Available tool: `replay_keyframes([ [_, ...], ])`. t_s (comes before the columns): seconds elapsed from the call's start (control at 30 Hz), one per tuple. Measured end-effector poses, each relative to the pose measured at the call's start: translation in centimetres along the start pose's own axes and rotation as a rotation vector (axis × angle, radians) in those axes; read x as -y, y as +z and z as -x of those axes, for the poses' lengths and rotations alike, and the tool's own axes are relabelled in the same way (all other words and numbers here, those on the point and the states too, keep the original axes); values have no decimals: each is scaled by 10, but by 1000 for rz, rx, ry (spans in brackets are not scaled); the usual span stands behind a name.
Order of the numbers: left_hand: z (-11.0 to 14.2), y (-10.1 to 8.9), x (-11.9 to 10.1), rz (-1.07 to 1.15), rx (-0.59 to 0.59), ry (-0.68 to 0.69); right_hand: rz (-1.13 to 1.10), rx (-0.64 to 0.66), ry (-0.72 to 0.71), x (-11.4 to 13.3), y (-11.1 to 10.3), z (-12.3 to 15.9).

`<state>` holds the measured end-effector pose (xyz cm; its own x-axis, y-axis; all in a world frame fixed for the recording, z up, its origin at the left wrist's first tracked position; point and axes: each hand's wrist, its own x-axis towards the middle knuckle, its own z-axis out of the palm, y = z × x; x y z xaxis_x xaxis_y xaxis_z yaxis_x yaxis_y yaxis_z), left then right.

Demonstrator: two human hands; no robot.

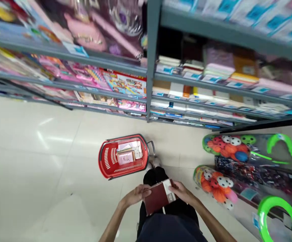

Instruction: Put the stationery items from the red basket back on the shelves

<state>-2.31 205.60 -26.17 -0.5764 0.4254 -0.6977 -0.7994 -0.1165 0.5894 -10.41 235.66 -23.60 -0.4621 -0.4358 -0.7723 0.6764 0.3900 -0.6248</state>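
Gripping a maroon notebook (158, 199) (white label at its far end): left hand (136, 195) and right hand (182, 192), fingers clasping opposite edges. Sitting just beyond on the floor: red basket (105, 158).

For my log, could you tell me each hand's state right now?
Left hand: closed on the dark red booklet.
Right hand: closed on the same booklet.
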Motion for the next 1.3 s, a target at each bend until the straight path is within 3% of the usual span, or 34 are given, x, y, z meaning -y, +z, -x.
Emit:
replay_keyframes([
  [0.07,7,21,-21,19,-69,52,-132,-98,-33,8,4,39],
  [0.17,19,58,-54,211,-225,168,-406,-349,-141,22,12,87],
  [0.23,30,86,-74,299,-183,236,-567,-454,-249,36,17,114],
  [0.33,51,131,-107,250,-96,335,-734,-492,-424,69,26,149],
  [0.47,89,189,-160,92,-67,596,-655,-431,-657,127,34,193],
  [0.57,126,226,-198,14,-146,775,-509,-441,-778,167,30,225],
  [0.67,160,260,-222,-24,-213,895,-318,-392,-923,188,17,260],
  [0.77,178,297,-227,-29,-252,966,-122,-277,-1048,188,-5,299],
  [0.87,177,340,-215,-38,-300,983,36,-237,-1097,173,-36,331],
  [1.07,155,417,-179,-57,-440,954,175,-276,-1098,130,-97,354],
  [1.17,146,434,-172,-96,-491,930,173,-269,-1095,116,-115,351],
  [1.3,137,429,-176,-208,-520,849,165,-278,-1111,114,-127,335],
])
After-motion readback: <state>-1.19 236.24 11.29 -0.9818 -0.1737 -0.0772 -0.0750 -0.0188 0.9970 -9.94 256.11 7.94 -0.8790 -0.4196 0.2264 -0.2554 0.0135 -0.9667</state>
